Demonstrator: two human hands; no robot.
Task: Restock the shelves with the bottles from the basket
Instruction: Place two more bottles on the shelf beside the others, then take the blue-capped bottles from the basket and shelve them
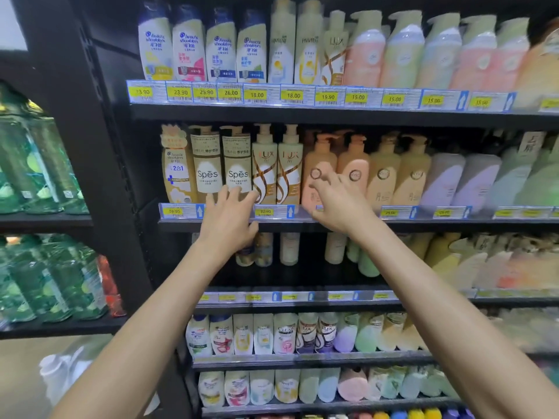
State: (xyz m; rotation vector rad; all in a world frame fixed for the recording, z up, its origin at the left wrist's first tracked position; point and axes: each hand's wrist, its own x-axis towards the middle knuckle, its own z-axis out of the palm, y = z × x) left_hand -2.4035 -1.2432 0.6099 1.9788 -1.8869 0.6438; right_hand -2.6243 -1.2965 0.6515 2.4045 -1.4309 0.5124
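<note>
Shop shelving packed with wash and shampoo bottles, both hands raised to the middle shelf (423, 221).

Just off centre at 9 o'clock, the left hand (228, 217) was spread open with its fingers apart and straight. The tips lay against the foot of a Spes bottle (239, 164) at its 12 o'clock and near a Lux bottle (264, 167) at its 1 o'clock. It covered part of the price strip beside the 32.90 tag (266, 212). At 3 o'clock from centre, the right hand (340, 207) reached a pink pump bottle (320, 158) standing upright on the same shelf at the hand's 11 o'clock. Its lightly bent fingers touched the bottle's front, but blur hid whether they gripped it. Green bottles (33, 173) filled the neighbouring rack at 9 o'clock, and Head & Shoulders bottles (154, 46) lined the top shelf at 11 o'clock.
</note>
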